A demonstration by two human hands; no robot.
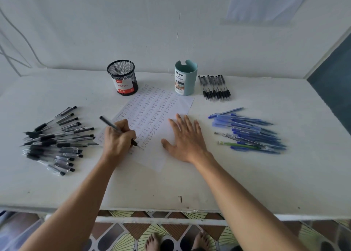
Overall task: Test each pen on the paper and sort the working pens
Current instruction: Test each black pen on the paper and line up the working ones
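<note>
Pen [109, 123] pinched in left hand [118, 139], barrel half hidden, right hand [187, 139] flat on paper [183, 104], writing [150, 107] faint

The table [247, 184] is white. The paper [171, 106] is white with rows of small dark writing. The pen [107, 122] on it is black. At 11 o'clock a black mesh cup [123, 74] bears a red-and-white label. At 1 o'clock stands a pale teal cup [189, 78]. At 9 o'clock lie black pens [55, 138], at 3 o'clock blue pens [248, 131] and one green pen [239, 146]. At 6 o'clock the floor [133, 231] shows brown, dark and yellow-green ribbed tiles.
</note>
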